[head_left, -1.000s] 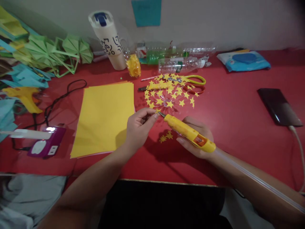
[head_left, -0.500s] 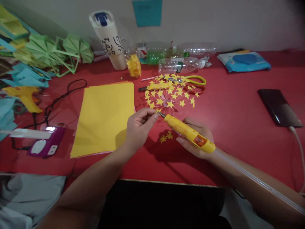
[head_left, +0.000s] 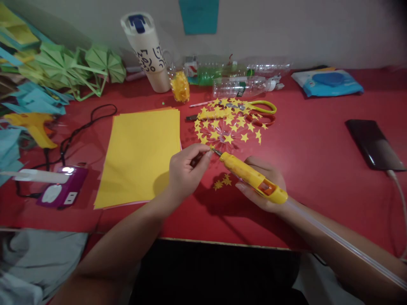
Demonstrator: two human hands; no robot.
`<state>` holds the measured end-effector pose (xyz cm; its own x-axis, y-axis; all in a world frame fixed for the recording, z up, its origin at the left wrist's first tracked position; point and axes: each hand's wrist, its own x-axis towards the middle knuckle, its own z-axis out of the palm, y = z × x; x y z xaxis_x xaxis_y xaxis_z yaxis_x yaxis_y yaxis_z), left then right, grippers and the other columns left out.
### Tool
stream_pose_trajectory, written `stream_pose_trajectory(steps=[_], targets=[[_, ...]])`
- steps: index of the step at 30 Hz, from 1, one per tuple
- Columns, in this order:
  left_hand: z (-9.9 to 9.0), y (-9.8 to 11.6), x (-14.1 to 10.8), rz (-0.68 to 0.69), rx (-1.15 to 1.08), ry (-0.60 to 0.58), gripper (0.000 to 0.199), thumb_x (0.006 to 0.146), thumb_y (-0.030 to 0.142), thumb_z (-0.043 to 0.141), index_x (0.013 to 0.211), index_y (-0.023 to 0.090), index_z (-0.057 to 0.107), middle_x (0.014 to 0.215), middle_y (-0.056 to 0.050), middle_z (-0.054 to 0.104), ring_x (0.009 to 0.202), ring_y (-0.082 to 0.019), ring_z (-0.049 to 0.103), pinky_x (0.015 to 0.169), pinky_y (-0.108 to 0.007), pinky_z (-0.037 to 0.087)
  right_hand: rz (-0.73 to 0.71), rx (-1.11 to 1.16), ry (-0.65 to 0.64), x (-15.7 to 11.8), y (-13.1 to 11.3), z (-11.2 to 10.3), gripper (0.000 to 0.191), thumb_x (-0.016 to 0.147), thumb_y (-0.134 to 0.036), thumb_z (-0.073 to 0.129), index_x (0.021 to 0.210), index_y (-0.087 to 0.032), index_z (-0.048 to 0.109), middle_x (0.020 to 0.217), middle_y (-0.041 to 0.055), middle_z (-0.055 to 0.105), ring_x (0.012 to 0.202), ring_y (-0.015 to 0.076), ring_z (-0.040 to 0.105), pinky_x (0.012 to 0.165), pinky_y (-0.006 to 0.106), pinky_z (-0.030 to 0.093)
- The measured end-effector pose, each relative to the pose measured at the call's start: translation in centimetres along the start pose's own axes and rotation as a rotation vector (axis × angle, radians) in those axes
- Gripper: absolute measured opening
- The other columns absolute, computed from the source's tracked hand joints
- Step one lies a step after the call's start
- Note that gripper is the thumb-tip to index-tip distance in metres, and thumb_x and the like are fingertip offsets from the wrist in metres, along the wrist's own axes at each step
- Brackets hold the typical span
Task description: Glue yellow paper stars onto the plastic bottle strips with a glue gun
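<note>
"What are you doing with your left hand (head_left: 186, 169)?"

"I'm pinching a small yellow star (head_left: 212, 147) between thumb and fingertips, and I'm holding it up over the red table (head_left: 318, 178)."

"And the right hand (head_left: 274, 173)?"

"I'm wrapping it around the yellow glue gun (head_left: 241, 167), thumb along one side, and I'm pointing the metal nozzle (head_left: 216, 151) at the star. The tip is meeting it or sitting just beside it; I can't tell which. My index finger is hiding behind the gun, so I can't tell whether it's pressing anything."

"How far along are you?"

"Plenty of cut stars (head_left: 228, 138) are lying beyond my hands, over and around a clear ribbed plastic piece (head_left: 223, 134). Their cutting-out looks done. Whether any are sticking to the plastic, I can't tell."

"What about the one you're pinching?"

"I'd call it midway: it's lining up with the nozzle, but no glue is showing on it."

"Anything left over?"

"A little heap of stars (head_left: 218, 184) is lying nearer me, below my fingertips, apart from the big spread. The yellow paper stack (head_left: 140, 156) is lying to my left, and the scissors (head_left: 265, 106) are resting by the far stars."
</note>
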<state>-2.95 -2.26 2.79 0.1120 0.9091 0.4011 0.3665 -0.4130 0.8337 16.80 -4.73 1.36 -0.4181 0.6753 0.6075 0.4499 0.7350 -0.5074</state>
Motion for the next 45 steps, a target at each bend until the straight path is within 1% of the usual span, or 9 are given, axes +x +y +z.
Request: stream_pose_trajectory(steps=[3, 6, 13, 18, 23, 34, 36, 41, 45], targets=[[-0.4, 0.0, 0.0, 0.146, 0.144, -0.006, 0.016, 0.086, 0.022, 0.054, 0.074, 0.02, 0.065, 0.065, 0.0, 0.063, 0.056, -0.01, 0.05, 0.058, -0.023, 0.043, -0.007, -0.029, 0.012, 0.1, -0.2, -0.1, 0.018, 0.087, -0.026, 0.057, 0.072, -0.025, 0.047, 0.06, -0.0014, 0.05, 0.053, 0.0138, 0.048, 0.044, 0.029, 0.042], [-0.4, 0.2, 0.1, 0.096, 0.047, -0.024, 0.013, 0.082, 0.023, 0.056, 0.072, 0.02, 0.064, 0.067, -0.001, 0.065, 0.059, -0.011, 0.052, 0.059, -0.024, 0.044, 0.022, -0.074, 0.062, 0.2, -0.5, -0.4, 0.016, 0.086, -0.025, 0.057, 0.074, -0.024, 0.048, 0.063, -0.0013, 0.051, 0.054, 0.0133, 0.05, 0.045, 0.028, 0.042], [0.8, 0.7, 0.3, -0.648, -0.633, -0.38, 0.012, 0.061, 0.028, 0.064, 0.067, 0.019, 0.057, 0.049, 0.007, 0.047, 0.04, -0.004, 0.031, 0.038, -0.019, 0.023, 0.131, -0.055, 0.247, -0.1, -0.1, 0.0, 0.012, 0.082, -0.023, 0.063, 0.075, -0.025, 0.054, 0.074, -0.0007, 0.059, 0.067, 0.0145, 0.061, 0.057, 0.028, 0.054], [1.5, 0.9, -0.1, -0.868, -0.764, -0.506, 0.011, 0.058, 0.025, 0.064, 0.065, 0.019, 0.058, 0.048, 0.006, 0.049, 0.036, -0.003, 0.027, 0.036, -0.019, 0.012, 0.161, -0.044, 0.189, 0.0, -0.6, 0.1, 0.011, 0.08, -0.016, 0.065, 0.08, -0.024, 0.057, 0.082, -0.0005, 0.062, 0.072, 0.0134, 0.063, 0.061, 0.027, 0.055], [1.6, 0.8, -0.2, -0.84, -0.809, -0.62, 0.013, 0.064, 0.026, 0.061, 0.054, 0.019, 0.056, 0.04, 0.006, 0.036, 0.035, -0.004, 0.021, 0.036, -0.021, 0.01, 0.105, -0.023, 0.156, -0.3, -0.9, -0.1, 0.012, 0.081, -0.015, 0.065, 0.089, -0.024, 0.061, 0.089, 0.0024, 0.064, 0.079, 0.0159, 0.065, 0.065, 0.029, 0.056], [1.7, 0.7, -0.4, -0.811, -0.802, -0.645, 0.015, 0.067, 0.028, 0.06, 0.057, 0.019, 0.054, 0.042, 0.006, 0.036, 0.036, -0.005, 0.021, 0.036, -0.021, 0.012, 0.104, -0.043, 0.118, -0.4, -0.8, -0.1, 0.013, 0.083, -0.013, 0.063, 0.089, -0.025, 0.061, 0.087, 0.0008, 0.065, 0.076, 0.0154, 0.065, 0.063, 0.029, 0.056], [1.6, 0.8, -0.4, -0.679, -0.673, -0.569, 0.012, 0.069, 0.027, 0.059, 0.061, 0.019, 0.054, 0.048, 0.004, 0.044, 0.04, -0.006, 0.03, 0.037, -0.02, 0.021, 0.134, -0.064, 0.157, -0.3, -0.9, -0.2, 0.013, 0.082, -0.012, 0.062, 0.086, -0.024, 0.061, 0.085, -0.0004, 0.065, 0.076, 0.0146, 0.065, 0.065, 0.029, 0.055], [0.7, 0.6, -0.8, -0.122, -0.091, -0.215, 0.005, 0.078, 0.019, 0.056, 0.078, 0.019, 0.061, 0.063, 0.003, 0.057, 0.053, -0.008, 0.047, 0.052, -0.022, 0.04, 0.242, -0.122, 0.253, 0.4, -0.8, -0.5, 0.007, 0.08, -0.019, 0.065, 0.083, -0.024, 0.061, 0.085, 0.0004, 0.062, 0.076, 0.0163, 0.063, 0.066, 0.033, 0.054], [0.7, -0.2, -0.9, -0.088, 0.005, -0.165, 0.02, 0.083, 0.02, 0.053, 0.101, 0.018, 0.062, 0.072, 0.0, 0.065, 0.057, -0.01, 0.058, 0.058, -0.023, 0.046, 0.222, -0.206, 0.228, 1.0, -0.5, -0.6, 0.005, 0.083, -0.022, 0.064, 0.082, -0.025, 0.06, 0.088, 0.0025, 0.062, 0.081, 0.0194, 0.06, 0.072, 0.038, 0.051]])
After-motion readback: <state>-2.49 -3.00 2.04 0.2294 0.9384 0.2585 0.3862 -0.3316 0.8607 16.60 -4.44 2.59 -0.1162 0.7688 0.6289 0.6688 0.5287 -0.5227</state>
